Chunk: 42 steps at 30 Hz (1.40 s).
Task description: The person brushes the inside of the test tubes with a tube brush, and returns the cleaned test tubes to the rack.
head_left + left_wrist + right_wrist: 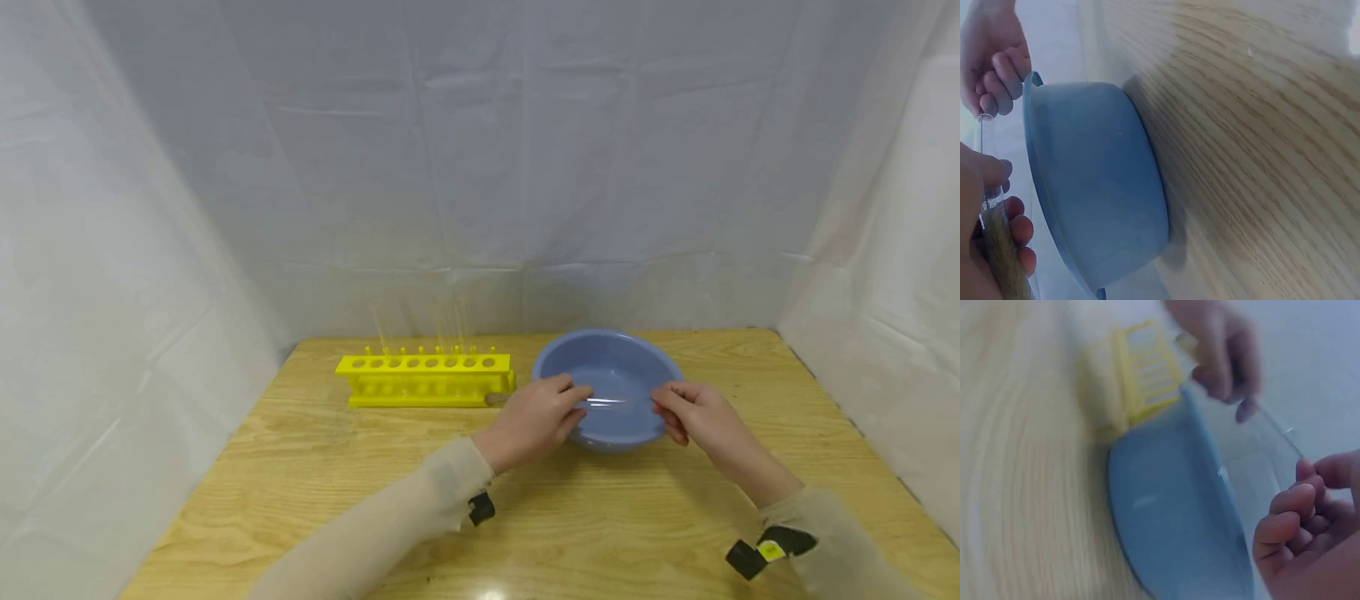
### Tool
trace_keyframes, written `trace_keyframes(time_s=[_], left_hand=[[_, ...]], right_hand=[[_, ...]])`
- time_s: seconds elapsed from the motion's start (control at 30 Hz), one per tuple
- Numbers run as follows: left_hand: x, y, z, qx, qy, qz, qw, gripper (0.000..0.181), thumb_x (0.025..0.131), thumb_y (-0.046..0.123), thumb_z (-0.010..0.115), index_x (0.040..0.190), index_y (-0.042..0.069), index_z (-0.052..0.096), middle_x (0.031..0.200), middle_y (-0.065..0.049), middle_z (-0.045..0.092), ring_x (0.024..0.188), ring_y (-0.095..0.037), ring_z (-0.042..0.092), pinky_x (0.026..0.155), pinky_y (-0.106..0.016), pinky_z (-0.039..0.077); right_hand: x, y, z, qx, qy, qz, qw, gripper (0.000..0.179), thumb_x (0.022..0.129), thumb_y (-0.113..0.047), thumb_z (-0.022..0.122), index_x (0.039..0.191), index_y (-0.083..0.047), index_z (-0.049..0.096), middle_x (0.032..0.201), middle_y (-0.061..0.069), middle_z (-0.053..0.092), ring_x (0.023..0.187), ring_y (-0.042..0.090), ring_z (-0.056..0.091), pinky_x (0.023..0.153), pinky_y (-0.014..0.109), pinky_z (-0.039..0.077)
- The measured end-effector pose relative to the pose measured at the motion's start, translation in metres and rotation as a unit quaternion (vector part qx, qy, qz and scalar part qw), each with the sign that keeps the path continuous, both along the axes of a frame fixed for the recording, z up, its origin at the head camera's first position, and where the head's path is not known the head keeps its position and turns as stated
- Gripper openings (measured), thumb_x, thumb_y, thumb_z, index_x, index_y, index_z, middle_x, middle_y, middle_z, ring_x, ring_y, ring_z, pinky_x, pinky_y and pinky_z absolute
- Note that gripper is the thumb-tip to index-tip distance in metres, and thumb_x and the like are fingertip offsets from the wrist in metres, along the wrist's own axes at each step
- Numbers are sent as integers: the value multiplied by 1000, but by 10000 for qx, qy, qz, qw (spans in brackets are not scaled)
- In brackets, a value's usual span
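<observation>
I am holding both arms forward, my left hand [536, 421] curling around a clear tube [606, 402], my right hand [705, 425] pinching the thin wire [1295, 449] of a brush [1007, 253]. The tube is lying crosswise between my hands, above the blue basin [1097, 181], bristles showing beside my left fingers.
</observation>
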<state>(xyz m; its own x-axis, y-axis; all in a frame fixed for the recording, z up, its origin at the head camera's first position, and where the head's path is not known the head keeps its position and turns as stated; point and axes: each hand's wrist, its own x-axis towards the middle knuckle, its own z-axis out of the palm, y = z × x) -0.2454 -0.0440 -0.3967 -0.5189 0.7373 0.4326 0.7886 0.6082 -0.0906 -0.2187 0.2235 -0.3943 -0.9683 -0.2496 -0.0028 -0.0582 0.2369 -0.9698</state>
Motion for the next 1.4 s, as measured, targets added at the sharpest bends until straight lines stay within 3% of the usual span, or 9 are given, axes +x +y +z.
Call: trace_keyframes(time_s=[0.13, 0.27, 0.4, 0.5, 0.93, 1.07, 1.17, 1.27, 1.4], left_hand=[[1, -2, 2, 157, -365, 47, 9992, 28, 101, 26, 62, 125, 13, 68, 96, 1, 62, 74, -7, 53, 66, -20, 48], [2, -4, 3, 297, -520, -30, 9982, 26, 100, 25, 63, 124, 13, 68, 96, 1, 62, 73, -5, 52, 65, -17, 46], [2, -6, 2, 371, -688, -98, 9969, 25, 100, 24, 63, 123, 13, 68, 98, -1, 64, 73, -5, 53, 64, -15, 46], [2, -6, 1, 360, -810, -119, 9960, 26, 101, 25, 63, 123, 13, 68, 102, -2, 65, 76, -5, 55, 66, -14, 46], [3, -5, -1, 299, -830, -117, 9960, 29, 102, 28, 61, 128, 15, 67, 100, 1, 63, 71, -3, 51, 61, -11, 41], [5, -6, -1, 287, -879, -80, 9957, 30, 103, 28, 59, 129, 16, 66, 99, 2, 62, 71, -2, 50, 61, -12, 41], [5, -6, -1, 292, -839, -90, 9960, 30, 103, 28, 59, 129, 15, 66, 100, 1, 63, 71, -3, 50, 62, -12, 42], [5, -6, -2, 315, -720, -134, 9968, 30, 102, 27, 61, 128, 14, 67, 100, 1, 64, 72, -3, 52, 62, -13, 43], [5, -4, -1, 260, -351, -210, 9988, 29, 101, 27, 63, 126, 14, 68, 96, 1, 63, 71, -5, 53, 62, -16, 44]], right_hand=[[3, -1, -7, 818, 1547, -334, 9840, 25, 102, -23, 60, 104, 0, 68, 68, 3, 55, 55, 12, 47, 52, 27, 43], [5, -1, -15, 1095, 3078, -468, 9440, 16, 94, -7, 70, 110, -7, 70, 77, -2, 60, 59, 8, 48, 51, 21, 41], [3, 0, -21, 1215, 4008, -494, 9067, 24, 86, 4, 75, 105, -9, 71, 75, -9, 55, 59, 3, 45, 52, 15, 38], [2, 1, -22, 1327, 4321, -551, 8903, 26, 83, 7, 76, 103, -8, 71, 77, -12, 55, 60, 1, 44, 53, 13, 37], [0, 4, -24, 1510, 4927, -174, 8568, 23, 83, 7, 75, 93, -12, 67, 81, -7, 61, 68, -2, 45, 60, 11, 38], [2, 3, -23, 1530, 4929, -61, 8565, 17, 87, 4, 73, 92, -11, 66, 79, -6, 60, 66, -2, 43, 60, 11, 37], [4, 2, -21, 1504, 4740, -79, 8675, 21, 86, 8, 72, 90, -11, 64, 75, -8, 57, 63, -2, 42, 58, 12, 37], [7, 2, -19, 1305, 4191, -107, 8984, 21, 88, 7, 70, 87, -13, 64, 70, -9, 54, 59, 1, 41, 54, 16, 37], [10, 3, -15, 873, 2864, -153, 9540, 17, 98, -6, 65, 81, -8, 60, 62, -8, 46, 51, 8, 40, 47, 25, 37]])
